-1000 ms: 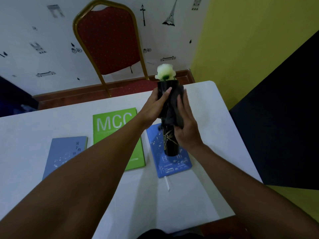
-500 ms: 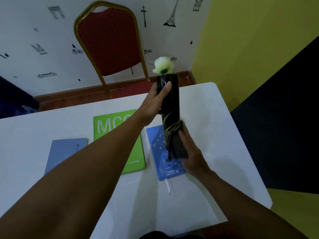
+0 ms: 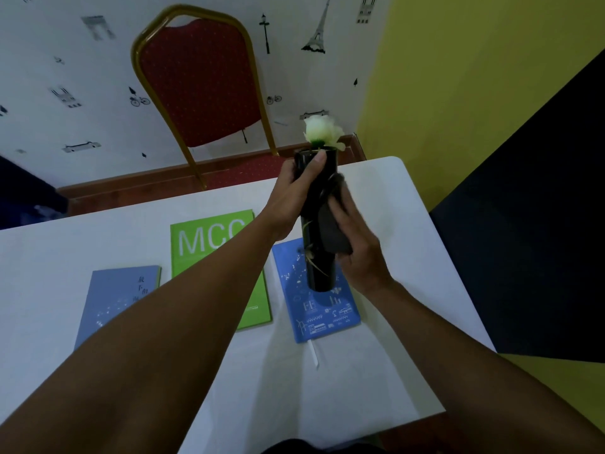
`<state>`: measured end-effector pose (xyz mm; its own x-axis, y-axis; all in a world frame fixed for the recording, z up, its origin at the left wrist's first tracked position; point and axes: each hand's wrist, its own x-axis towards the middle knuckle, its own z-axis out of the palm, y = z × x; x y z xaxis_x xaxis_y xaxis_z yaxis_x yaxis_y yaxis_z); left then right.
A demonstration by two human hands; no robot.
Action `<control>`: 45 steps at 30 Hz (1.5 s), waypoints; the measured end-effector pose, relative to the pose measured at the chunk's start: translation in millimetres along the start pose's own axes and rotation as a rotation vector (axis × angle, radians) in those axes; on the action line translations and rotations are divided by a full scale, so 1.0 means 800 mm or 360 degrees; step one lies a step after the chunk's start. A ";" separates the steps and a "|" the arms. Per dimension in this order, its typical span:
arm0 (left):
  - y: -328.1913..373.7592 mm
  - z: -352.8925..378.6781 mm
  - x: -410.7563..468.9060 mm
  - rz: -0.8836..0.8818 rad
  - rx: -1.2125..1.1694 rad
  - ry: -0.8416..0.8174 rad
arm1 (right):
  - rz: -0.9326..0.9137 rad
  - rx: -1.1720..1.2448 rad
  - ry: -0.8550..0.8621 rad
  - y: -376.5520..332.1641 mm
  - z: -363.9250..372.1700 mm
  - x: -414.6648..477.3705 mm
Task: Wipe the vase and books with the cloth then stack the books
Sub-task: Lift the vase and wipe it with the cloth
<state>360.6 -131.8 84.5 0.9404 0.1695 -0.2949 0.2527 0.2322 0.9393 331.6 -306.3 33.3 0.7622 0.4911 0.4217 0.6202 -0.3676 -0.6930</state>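
Left hand (image 3: 288,191) grips the black vase (image 3: 319,257) near its rim, holding it upright above the desk (image 3: 393,224). Right hand (image 3: 358,244) presses a dark cloth (image 3: 330,231) against the vase's right side. Three books lie flat below: blue book (image 3: 322,309) under the vase, green book (image 3: 209,244) left of it, grey-blue book (image 3: 114,296) farthest left.

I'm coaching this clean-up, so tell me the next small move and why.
Probably slide the cloth down toward the vase's bare lower part. The left hand grips the vase near its rim, held above the blue book, while the right hand presses the cloth at mid-height.
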 end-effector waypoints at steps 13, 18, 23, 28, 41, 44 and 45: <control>-0.008 0.005 -0.019 -0.0020 0.0049 -0.0166 | 0.0453 0.0328 0.0149 -0.016 0.015 -0.006; 0.002 0.012 -0.017 0.0038 0.0168 -0.0092 | 0.0330 0.0181 0.0216 -0.016 0.004 0.028; 0.012 0.011 -0.017 0.0010 0.0283 -0.0220 | 0.0268 0.0097 0.0214 -0.012 0.005 0.018; 0.010 0.005 -0.013 0.0056 0.0206 -0.0115 | 0.0099 0.0024 -0.0010 -0.009 0.004 -0.014; 0.021 0.013 -0.001 0.0078 0.0179 -0.0060 | 0.0098 -0.0102 -0.0125 -0.002 0.010 -0.057; 0.015 0.017 -0.003 0.0078 0.0186 -0.0061 | -0.0094 -0.0262 -0.0066 0.001 -0.003 -0.007; 0.015 0.017 -0.003 0.0075 0.0171 -0.0039 | -0.0186 -0.0337 -0.0095 0.005 -0.004 -0.001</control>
<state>364.0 -142.5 98.9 0.9567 0.1543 -0.2467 0.2296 0.1204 0.9658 334.3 -310.9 32.3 0.6745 0.5834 0.4525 0.7335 -0.4596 -0.5008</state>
